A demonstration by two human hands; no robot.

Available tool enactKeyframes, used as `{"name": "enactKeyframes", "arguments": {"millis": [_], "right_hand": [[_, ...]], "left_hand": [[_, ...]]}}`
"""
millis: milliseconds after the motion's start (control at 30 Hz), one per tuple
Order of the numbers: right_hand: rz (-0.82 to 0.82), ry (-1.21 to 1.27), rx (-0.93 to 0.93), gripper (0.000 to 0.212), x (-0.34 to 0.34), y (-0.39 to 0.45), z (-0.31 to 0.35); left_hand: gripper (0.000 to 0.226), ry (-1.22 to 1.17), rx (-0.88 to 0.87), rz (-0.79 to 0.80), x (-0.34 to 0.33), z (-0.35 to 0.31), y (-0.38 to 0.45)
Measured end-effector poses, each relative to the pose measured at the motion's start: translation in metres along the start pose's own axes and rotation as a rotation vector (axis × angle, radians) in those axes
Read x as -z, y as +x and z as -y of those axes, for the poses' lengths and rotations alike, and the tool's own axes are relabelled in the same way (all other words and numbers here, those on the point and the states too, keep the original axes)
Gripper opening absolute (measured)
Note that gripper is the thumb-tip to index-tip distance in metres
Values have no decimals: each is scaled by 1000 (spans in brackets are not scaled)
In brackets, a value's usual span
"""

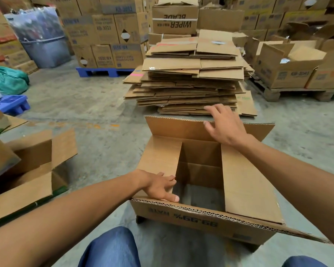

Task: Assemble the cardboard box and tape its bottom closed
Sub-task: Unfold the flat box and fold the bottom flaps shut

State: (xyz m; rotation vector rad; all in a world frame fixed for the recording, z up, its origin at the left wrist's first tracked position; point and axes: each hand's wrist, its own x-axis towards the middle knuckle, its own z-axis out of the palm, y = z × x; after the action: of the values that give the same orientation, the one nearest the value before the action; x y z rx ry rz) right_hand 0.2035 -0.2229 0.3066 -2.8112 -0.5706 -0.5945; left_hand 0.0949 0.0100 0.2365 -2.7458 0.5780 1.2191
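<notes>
The cardboard box [204, 182] sits before my knees; my left hand [159, 186] lies flat on its side flap, my right hand [225, 126] spread, probably touching the far flap; unpinned flaps could spring up.

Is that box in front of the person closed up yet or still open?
Still open. The box shows a gap between its two folded side flaps, floor visible through it; the far flap stands up.

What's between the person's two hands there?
In the head view, the open gap of the cardboard box lies between the left hand and right hand, flaps unfolded.
</notes>
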Motion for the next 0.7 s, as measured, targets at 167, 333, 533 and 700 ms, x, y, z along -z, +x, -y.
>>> {"name": "enactKeyframes", "arguments": {"millis": [167, 333, 533, 700], "right_hand": [[416, -141, -172, 62, -12, -2, -27], [564, -36, -144, 62, -3, -8, -20], [1095, 56, -305, 87, 3, -12, -23], [1178, 265, -512, 88, 6, -20, -42]], "left_hand": [[85, -96, -11, -15, 15, -1, -16], [103, -522, -32, 113, 56, 6, -50], [52, -493, -175, 27, 90, 23, -83], [56, -187, 25, -449, 79, 28, -47]]}}
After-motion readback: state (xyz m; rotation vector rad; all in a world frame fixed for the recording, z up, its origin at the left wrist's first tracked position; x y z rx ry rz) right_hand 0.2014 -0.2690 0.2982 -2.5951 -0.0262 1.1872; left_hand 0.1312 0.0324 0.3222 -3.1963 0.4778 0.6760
